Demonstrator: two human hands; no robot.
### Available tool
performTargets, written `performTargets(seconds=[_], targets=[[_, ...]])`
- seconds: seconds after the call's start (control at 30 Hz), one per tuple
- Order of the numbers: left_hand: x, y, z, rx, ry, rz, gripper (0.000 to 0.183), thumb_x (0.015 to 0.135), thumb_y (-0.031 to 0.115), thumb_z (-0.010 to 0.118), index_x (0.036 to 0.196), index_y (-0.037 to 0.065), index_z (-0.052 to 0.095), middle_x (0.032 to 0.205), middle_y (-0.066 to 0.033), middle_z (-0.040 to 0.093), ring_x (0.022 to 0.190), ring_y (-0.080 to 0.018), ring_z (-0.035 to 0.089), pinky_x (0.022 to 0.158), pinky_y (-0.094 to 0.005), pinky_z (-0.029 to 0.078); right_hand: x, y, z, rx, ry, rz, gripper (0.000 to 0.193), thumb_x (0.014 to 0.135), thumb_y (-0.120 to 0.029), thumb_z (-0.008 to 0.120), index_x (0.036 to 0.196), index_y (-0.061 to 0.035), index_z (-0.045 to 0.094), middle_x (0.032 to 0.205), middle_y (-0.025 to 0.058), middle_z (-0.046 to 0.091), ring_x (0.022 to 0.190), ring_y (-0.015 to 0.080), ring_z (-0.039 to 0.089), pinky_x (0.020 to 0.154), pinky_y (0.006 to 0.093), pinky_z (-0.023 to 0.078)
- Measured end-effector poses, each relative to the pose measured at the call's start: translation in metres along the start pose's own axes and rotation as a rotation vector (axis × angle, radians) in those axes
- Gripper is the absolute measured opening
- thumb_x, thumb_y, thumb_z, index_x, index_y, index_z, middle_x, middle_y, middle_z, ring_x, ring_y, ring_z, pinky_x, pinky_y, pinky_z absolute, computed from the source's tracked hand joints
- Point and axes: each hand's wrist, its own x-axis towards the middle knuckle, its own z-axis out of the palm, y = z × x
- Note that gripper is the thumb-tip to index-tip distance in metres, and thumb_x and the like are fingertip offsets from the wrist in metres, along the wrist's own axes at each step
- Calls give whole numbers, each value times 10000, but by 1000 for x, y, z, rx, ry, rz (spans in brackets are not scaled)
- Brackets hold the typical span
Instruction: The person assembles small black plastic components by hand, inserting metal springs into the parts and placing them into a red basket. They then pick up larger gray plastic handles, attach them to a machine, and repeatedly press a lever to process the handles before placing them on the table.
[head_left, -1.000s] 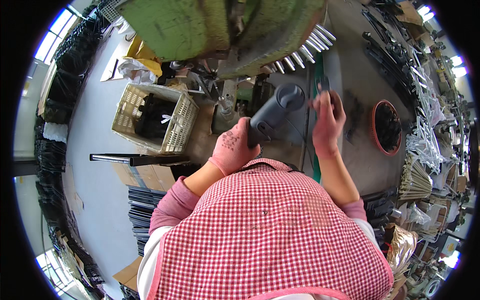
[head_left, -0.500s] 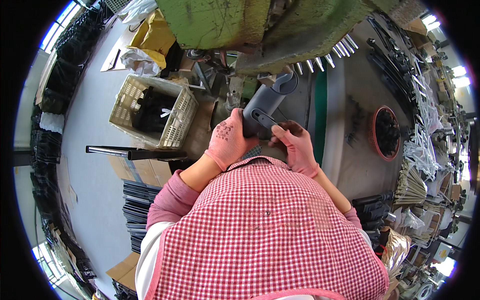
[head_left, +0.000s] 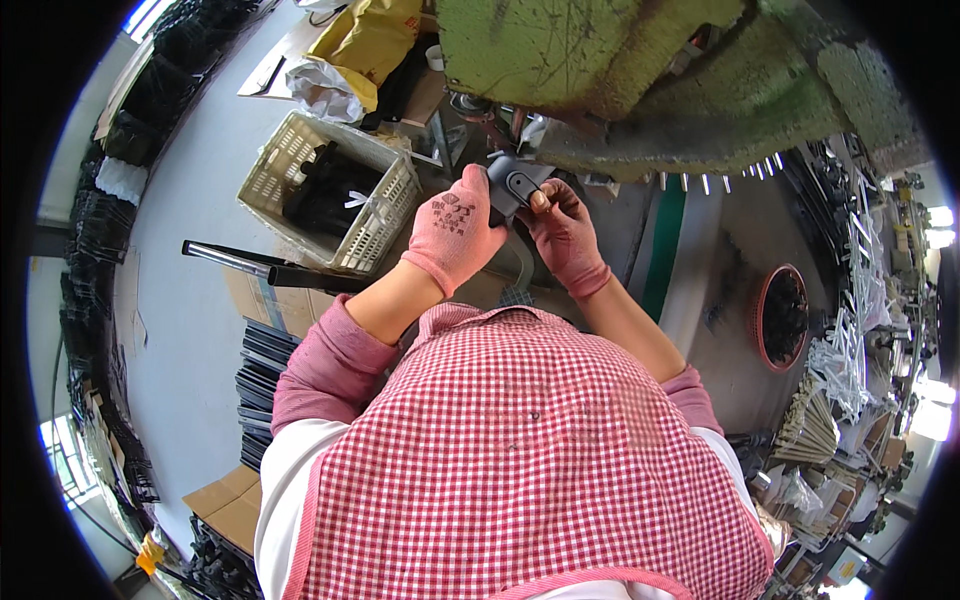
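Note:
A dark grey, smooth, rounded tubular part (head_left: 503,180) is held up in front of my chest, close to the machine. My left hand (head_left: 452,232), in a pink glove with dark print on its back, is closed around the part's left side, thumb on top. On the right, my gloved right hand (head_left: 566,240) pinches the end of a flat, oblong grey piece (head_left: 522,187) lying against the part's face. Whether that piece is fixed to the part I cannot tell. The part's far end is mostly out of sight beneath the machine.
A green, worn machine body (head_left: 600,60) looms above my hands. To the left stands a cream plastic crate (head_left: 400,205) with black items inside, and dark tubes (head_left: 230,258) stick out below it. A red basket (head_left: 762,318) with dark pieces sits at right.
Both hands have moved away from my body with the grey part, toward the machine. The part has tilted, so less of its length shows. The view has shifted slightly.

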Motion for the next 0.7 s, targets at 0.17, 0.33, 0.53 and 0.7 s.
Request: performTargets(seconds=[0.17,0.33,0.53,0.7], targets=[[13,0,-8,29,-86,-22,568,759,282,755,1075,-58,428,828,-255,664,814,-410,688,679,-459,551,9,10,2,-120,155,-44,37,948,-32,647,976,-38,623,971,-32,600,909,95,615,851,300,541],[23,-12,-13,-43,-244,14,611,777,327,761,1052,-107,429,894,-314,663,908,-445,674,770,-458,544,4,7,29,-175,286,-37,124,937,-109,691,996,-22,627,904,-11,619,844,123,608,694,266,488],[38,-33,3,-62,-406,26,716,771,378,770,1095,-164,433,1009,-349,650,1009,-453,655,872,-440,523,1,15,37,-351,518,7,212,912,-153,720,1070,-56,617,915,-7,636,761,104,580,686,249,479],[50,-46,12,-78,-473,39,744,758,424,768,1079,-170,456,1038,-335,656,1056,-425,649,909,-397,514,-1,25,35,-294,585,-8,181,893,-147,744,902,-76,578,833,-22,592,728,84,561,673,239,470]])
